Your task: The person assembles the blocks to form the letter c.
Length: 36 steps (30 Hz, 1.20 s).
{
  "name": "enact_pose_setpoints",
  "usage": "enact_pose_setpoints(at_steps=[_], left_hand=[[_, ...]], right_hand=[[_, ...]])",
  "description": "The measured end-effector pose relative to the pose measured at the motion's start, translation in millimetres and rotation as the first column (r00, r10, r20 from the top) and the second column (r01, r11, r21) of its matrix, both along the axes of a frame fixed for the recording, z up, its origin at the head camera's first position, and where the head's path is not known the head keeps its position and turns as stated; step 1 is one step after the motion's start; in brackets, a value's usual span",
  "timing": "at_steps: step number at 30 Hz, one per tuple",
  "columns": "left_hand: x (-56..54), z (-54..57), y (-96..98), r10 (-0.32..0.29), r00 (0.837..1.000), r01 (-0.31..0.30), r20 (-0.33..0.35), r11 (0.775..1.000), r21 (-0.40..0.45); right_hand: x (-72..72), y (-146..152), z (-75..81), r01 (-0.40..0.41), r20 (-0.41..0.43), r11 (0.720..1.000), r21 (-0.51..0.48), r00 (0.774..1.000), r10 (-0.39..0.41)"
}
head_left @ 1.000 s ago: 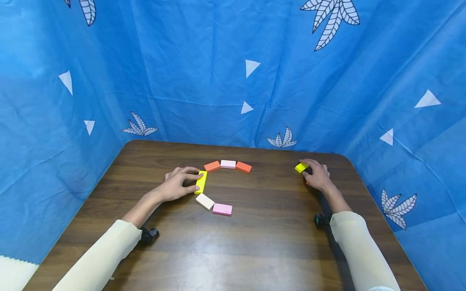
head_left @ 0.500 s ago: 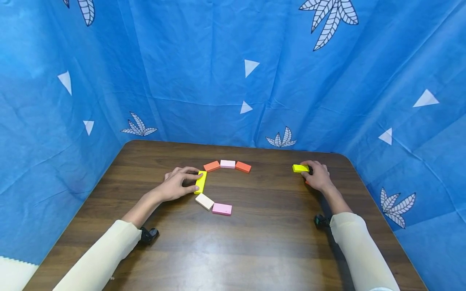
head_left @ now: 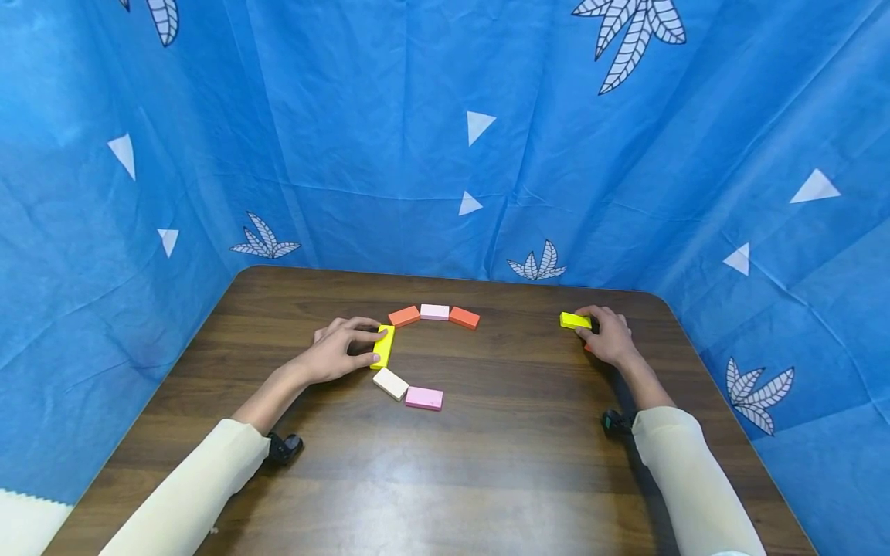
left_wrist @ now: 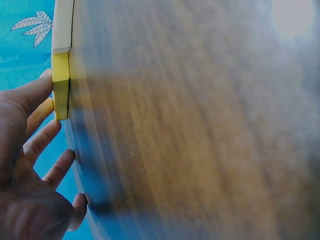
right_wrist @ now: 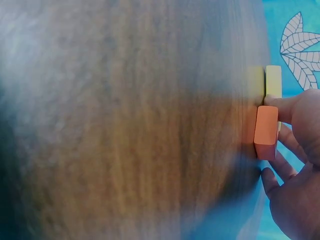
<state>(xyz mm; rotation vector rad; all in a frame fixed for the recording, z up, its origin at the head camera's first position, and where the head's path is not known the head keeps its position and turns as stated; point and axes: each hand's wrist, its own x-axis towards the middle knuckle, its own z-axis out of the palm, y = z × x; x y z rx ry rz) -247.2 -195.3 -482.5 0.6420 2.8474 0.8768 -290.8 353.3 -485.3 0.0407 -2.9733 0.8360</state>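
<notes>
My left hand (head_left: 337, 354) holds a flat yellow block (head_left: 384, 347) on the table, with thumb and fingertips at its two ends. Just above that block lies an orange block (head_left: 405, 316), and at its lower end a cream block (head_left: 391, 383). Far to the right, my right hand (head_left: 606, 337) pinches another yellow block (head_left: 575, 320) by its right end, between thumb and forefinger. An orange block (right_wrist: 267, 127) sits near the right palm, mostly hidden in the head view. The left wrist view shows the left hand's other fingertips spread near the table.
Continuing the curve of blocks are a pale pink block (head_left: 434, 312), a second orange block (head_left: 464, 317) and a pink block (head_left: 424, 398). All lie flat on the dark wooden table (head_left: 487, 463). A blue patterned curtain (head_left: 389, 139) surrounds the table's back and sides.
The yellow block in my right hand has turned from slanted to nearly level and come further out of the fingers. My left hand has kept its place.
</notes>
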Motion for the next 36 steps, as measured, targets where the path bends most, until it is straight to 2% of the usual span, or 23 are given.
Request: enact_pose_setpoints(at_steps=[21, 36], left_hand=[[-0.7, -1.1, -0.6, -0.003, 1.000, 0.003, -0.009, 1.000, -0.002], [0.9, -0.6, 1.2, -0.001, 1.000, 0.001, -0.012, 1.000, 0.007]], right_hand=[[2.9, 2.6, -1.4, -0.011, -0.013, 1.000, 0.009, 1.000, 0.011], [8.1, -6.8, 0.6, -0.024, -0.021, 1.000, -0.006, 0.999, 0.024]])
